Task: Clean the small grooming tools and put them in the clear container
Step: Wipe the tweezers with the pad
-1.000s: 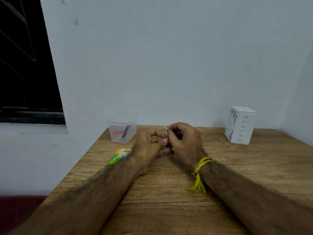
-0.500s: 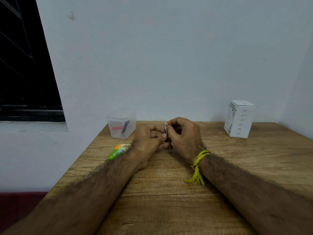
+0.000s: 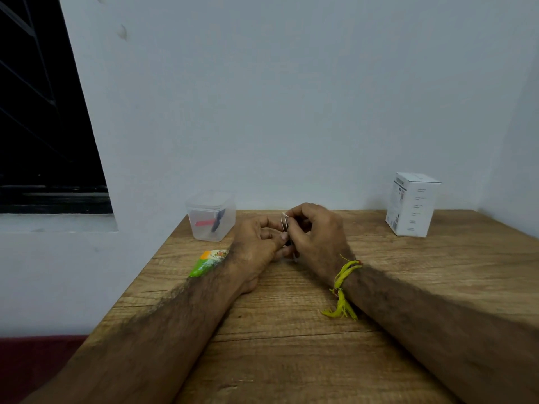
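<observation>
While both hands (image 3: 287, 243) still pinch the small tool (image 3: 285, 225), pose unchanged

On the worktop (image 3: 408, 287), the container (image 3: 210, 216) stands at the far left, the packet (image 3: 207, 262) before it, the box (image 3: 411, 204) far right, both hands between.

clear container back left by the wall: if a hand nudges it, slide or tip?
Probably slides. The clear container looks like thin plastic holding only a pink item and a dark item, so likely light. It looks about as wide as tall with a flat base on the wooden table, so tipping seems unlikely unless pushed near the rim.
</observation>
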